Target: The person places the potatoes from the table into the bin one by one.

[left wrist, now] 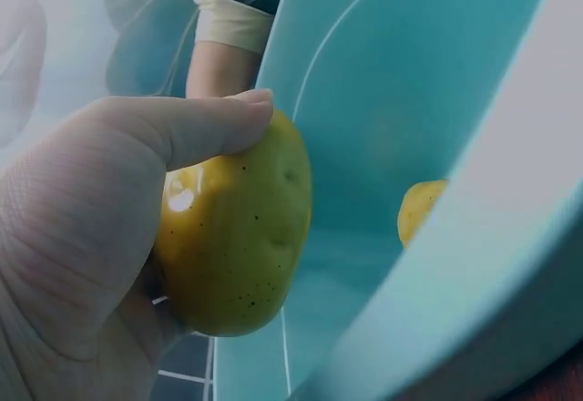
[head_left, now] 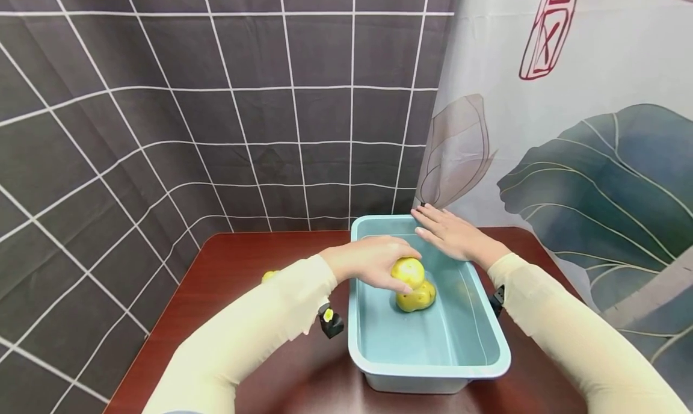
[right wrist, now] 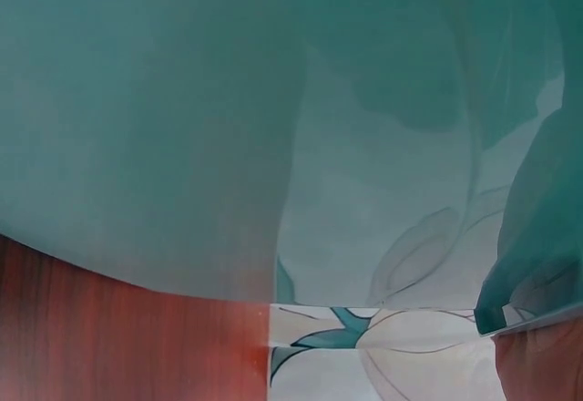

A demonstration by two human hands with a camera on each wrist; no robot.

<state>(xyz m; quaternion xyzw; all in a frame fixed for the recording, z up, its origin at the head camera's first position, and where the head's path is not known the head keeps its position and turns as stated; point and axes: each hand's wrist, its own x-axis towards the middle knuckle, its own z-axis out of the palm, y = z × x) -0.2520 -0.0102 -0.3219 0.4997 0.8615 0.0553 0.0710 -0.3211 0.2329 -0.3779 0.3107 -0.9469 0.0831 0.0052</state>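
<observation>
My left hand [head_left: 379, 262] grips a glossy yellow potato [left wrist: 239, 237] with small dark specks, thumb on one side of it. It is held over a light blue plastic basin [head_left: 433, 370]. Inside the basin, below the held one, lies another yellow potato [head_left: 415, 299]; the rim partly covers it in the left wrist view. With fingers extended, my right hand [head_left: 450, 233] rests on the basin's far right rim. The right wrist view shows the basin's outer wall [right wrist: 182, 146] but not the hand's fingers.
The basin stands on a dark red wooden table [head_left: 238, 263]. On the table to the left, a yellow thing [head_left: 268, 275] is mostly hidden behind my left sleeve. A dark checked curtain [head_left: 260, 119] and a pale printed one [head_left: 487, 59] hang behind and beside the table.
</observation>
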